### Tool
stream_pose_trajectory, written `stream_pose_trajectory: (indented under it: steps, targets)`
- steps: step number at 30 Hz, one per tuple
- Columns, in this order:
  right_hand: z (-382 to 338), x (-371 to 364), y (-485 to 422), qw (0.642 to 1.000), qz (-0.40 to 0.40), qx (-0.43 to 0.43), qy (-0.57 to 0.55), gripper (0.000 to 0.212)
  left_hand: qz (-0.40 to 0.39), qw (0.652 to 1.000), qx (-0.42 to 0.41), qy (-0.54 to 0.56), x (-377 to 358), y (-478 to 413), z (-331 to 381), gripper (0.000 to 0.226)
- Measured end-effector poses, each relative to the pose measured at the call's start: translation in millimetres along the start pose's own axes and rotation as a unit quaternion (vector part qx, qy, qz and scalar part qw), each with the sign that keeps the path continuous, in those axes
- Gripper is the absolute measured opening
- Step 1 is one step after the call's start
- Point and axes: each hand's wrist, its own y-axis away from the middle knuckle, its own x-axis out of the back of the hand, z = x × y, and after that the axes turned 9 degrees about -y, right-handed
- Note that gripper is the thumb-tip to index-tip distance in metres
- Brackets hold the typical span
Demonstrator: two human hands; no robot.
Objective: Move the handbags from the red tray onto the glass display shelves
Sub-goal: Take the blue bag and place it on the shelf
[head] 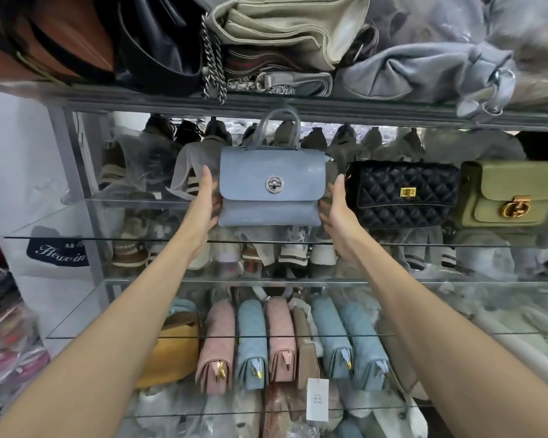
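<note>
Fingers (326, 216) straight and pressed together, flat against both flanks of blue handbag (271, 191) — left hand (208, 200) one side, right hand (340, 213) the other. Upright on glass shelf (140, 239), seemingly just set down. Right of blue handbag: black quilted bag (402, 192), olive bag (513, 194), already placed. Red tray out of view — remainder unknown.

Retail shop selling bags and footwear. Tiered glass display shelves (76, 222) show a blue handbag (272, 188), a black quilted handbag (402, 192) and a green handbag (513, 194), all upright in a line with clasps facing outward. On a lower shelf, pink and blue purses (250, 343) stand in a tight row near a white paper tag (317, 396). Plastic-wrapped shoes (253, 254) fill the space behind, and more piled bags (282, 30) crowd the top shelf.
</note>
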Motion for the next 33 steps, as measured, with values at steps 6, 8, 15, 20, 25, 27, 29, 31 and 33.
stream_pose_trajectory:
  steps: [6, 8, 15, 20, 25, 27, 29, 31, 33]
  targets:
    - [0.5, -2.1, 7.1, 0.998, -0.025, 0.003, 0.051, 0.103, -0.037, 0.999, 0.009, 0.007, 5.7, -0.4, 2.3, 0.07]
    - [-0.8, -3.0, 11.8, 0.997, -0.027, 0.019, 0.066, 0.087, -0.03, 0.999, 0.014, 0.012, 6.1, -0.4, 1.9, 0.07]
    - [-6.9, 19.1, 38.6, 0.994, 0.021, 0.014, 0.109, 0.076, 0.19, 0.98, 0.008, 0.06, -10.8, 9.0, -11.4, 0.041]
    - [-23.9, 76.8, 77.8, 0.994, 0.04, 0.02, 0.097, 0.032, 0.11, 0.992, -0.013, 0.058, -74.2, 31.1, 0.0, 0.033]
    - [-49.3, 180.3, 137.0, 0.989, 0.106, 0.035, 0.093, 0.03, -0.07, 0.996, 0.0, 0.057, -199.6, 63.2, 22.0, 0.039]
    - [-58.4, 228.9, 164.6, 0.986, 0.14, 0.037, 0.081, 0.03, -0.127, 0.991, 0.004, 0.051, -258.5, 82.9, 28.9, 0.04]
    - [-65.7, 278.1, 194.2, 0.978, 0.186, 0.036, 0.083, 0.032, -0.18, 0.983, 0.003, 0.041, -317.1, 108.8, 35.4, 0.041]
    - [-68.8, 329.8, 227.0, 0.968, 0.233, 0.03, 0.092, 0.034, -0.231, 0.972, 0.006, 0.047, -374.7, 137.9, 38.7, 0.041]
    - [-69.1, 379.4, 263.8, 0.954, 0.281, 0.017, 0.107, 0.035, -0.278, 0.959, 0.01, 0.053, -430.3, 169.6, 39.3, 0.041]
